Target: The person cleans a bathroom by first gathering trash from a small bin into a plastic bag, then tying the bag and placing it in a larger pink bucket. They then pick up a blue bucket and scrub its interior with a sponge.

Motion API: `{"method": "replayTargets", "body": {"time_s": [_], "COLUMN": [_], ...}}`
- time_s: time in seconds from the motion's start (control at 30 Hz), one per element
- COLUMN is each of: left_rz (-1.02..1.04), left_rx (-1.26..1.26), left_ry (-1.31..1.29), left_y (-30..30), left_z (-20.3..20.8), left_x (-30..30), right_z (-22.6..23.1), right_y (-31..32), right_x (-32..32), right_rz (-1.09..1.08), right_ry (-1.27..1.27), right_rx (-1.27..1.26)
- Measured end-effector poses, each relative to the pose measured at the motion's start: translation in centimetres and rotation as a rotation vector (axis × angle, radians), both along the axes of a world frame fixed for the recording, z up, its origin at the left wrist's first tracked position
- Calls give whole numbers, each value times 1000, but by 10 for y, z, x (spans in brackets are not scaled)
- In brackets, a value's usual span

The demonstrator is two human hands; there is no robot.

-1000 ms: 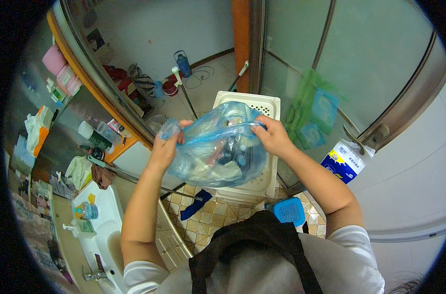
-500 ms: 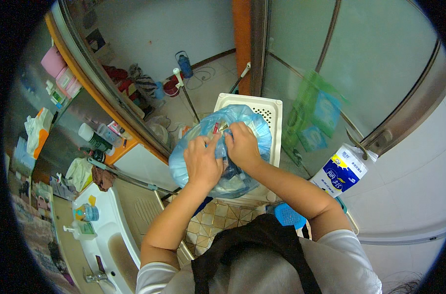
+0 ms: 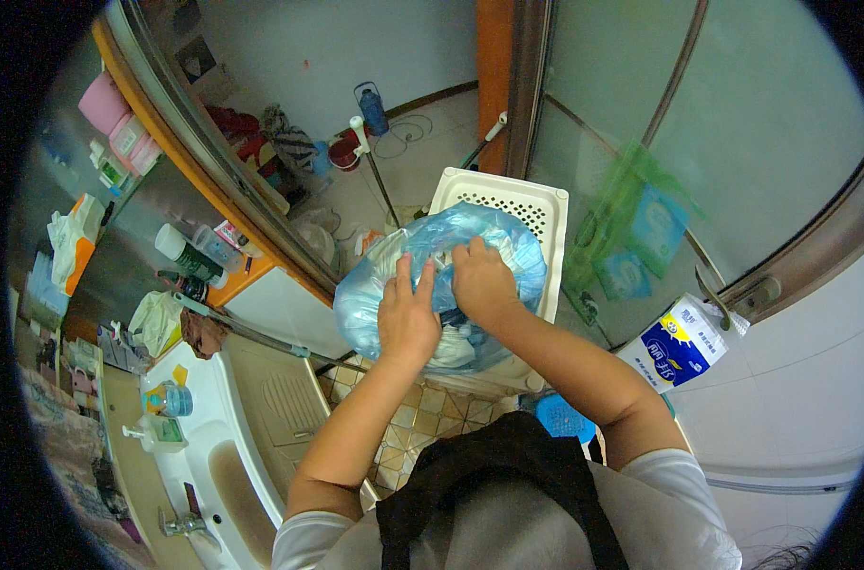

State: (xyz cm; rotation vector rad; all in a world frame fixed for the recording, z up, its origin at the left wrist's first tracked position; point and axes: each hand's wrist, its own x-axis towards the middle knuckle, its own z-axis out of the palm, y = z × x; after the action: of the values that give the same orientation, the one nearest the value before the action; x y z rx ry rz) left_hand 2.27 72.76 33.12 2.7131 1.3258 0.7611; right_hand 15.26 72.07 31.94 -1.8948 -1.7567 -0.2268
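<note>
- from the head view, then: what is being handled?
- a blue translucent bag [image 3: 441, 228], bulging with pale and dark contents, and it is held up by a perforated cream stand [image 3: 549, 214], off-centre toward the near side.
- and the grip?
- on the bag's top the left hand [image 3: 407, 318] is laid, index and middle fingers stretched out and slightly parted, nothing clamped. just beside it, the right hand [image 3: 484, 285] is set with fingers bent; whether film is pinched there cannot be told.
- so which step is in hand?
- by the look of it, the bag's top is being pressed or gathered; whether the mouth is closed cannot be made out.
- and what is called for next?
- light fingertips, it would seem: loose film to be found without being torn, and the bulge to be kept steady.
</note>
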Motion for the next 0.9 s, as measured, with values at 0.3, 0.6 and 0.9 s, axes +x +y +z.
{"method": "replayTargets", "body": {"time_s": [0.3,0.6,0.9], "left_rz": [27,38,-79], "left_rx": [54,-231,-774], "left_ry": [115,-1072,-1225], "left_y": [9,12,34], "left_z": [-35,37,85], "left_x": [-13,-63,-21], "right_z": [-4,103,119], "right_y": [-11,-61,-57], "right_x": [-11,73,48], "right_rz": [147,119,566], "right_ry": [37,625,593], "right_rx": [-47,83,8]}}
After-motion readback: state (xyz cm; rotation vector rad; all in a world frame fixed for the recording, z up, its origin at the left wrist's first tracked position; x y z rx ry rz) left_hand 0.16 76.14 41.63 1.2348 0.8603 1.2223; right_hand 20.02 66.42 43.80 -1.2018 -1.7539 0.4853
